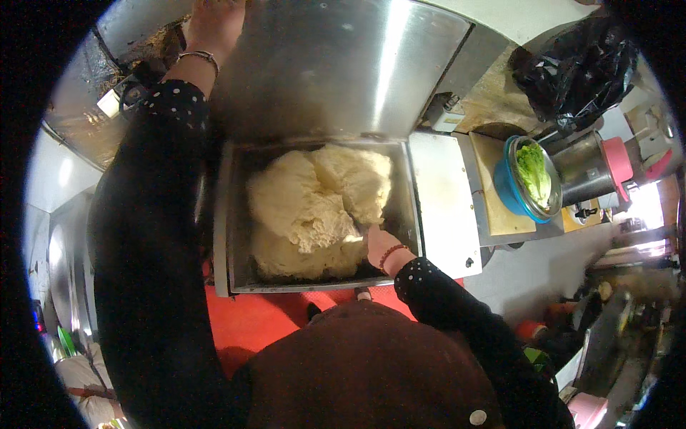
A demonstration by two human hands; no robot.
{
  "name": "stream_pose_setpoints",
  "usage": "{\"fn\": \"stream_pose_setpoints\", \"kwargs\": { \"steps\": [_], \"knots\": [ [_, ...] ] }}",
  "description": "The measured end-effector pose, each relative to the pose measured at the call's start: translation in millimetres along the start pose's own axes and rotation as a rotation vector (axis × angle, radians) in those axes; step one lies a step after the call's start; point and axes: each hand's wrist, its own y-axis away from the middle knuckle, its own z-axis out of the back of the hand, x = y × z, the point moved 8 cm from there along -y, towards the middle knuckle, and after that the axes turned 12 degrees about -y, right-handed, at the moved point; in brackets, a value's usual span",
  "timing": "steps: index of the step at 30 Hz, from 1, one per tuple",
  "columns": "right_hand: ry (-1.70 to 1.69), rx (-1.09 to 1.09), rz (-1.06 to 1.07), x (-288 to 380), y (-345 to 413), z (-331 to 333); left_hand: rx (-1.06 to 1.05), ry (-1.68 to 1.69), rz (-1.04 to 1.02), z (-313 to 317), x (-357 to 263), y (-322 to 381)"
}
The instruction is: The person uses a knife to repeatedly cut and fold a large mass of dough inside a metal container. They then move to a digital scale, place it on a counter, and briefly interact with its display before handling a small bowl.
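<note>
A large mass of pale dough [289,187] fills much of a rectangular stainless steel tub [407,214], which looks like a dough mixer's. A cleft splits its upper part, and the surface below is torn and rough. My right hand [381,248] is closed at the dough's right side, around what appears to be a knife [358,225]; its grey blade lies partly in the dough. Behind the tub stands a raised stainless steel lid [321,75]. My left hand [218,24] reaches up to the lid's upper left, its fingers cut off by the picture's edge.
A white side panel [445,198] flanks the tub. Farther right, a blue basin [506,185] bearing lettuce [533,174] rests on a cutting board [485,161], near a metal pot [584,163] and a black plastic bag [579,75]. Red matting [257,322] covers the floor.
</note>
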Motion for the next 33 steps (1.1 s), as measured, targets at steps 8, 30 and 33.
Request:
{"fn": "stream_pose_setpoints", "kwargs": {
  "steps": [8, 30, 33],
  "knots": [
    [-0.173, 0.057, -0.171, -30, 28, -4, 0.074, 0.051, -0.188, -6, -6, -8],
    [-0.110, -0.264, 0.075, 31, -14, 95, -0.064, 0.041, 0.016, -14, -4, -18],
    [0.063, -0.228, 0.119, 48, -63, 101, 0.005, 0.017, -0.082, -22, -10, -18]
  ]
}}
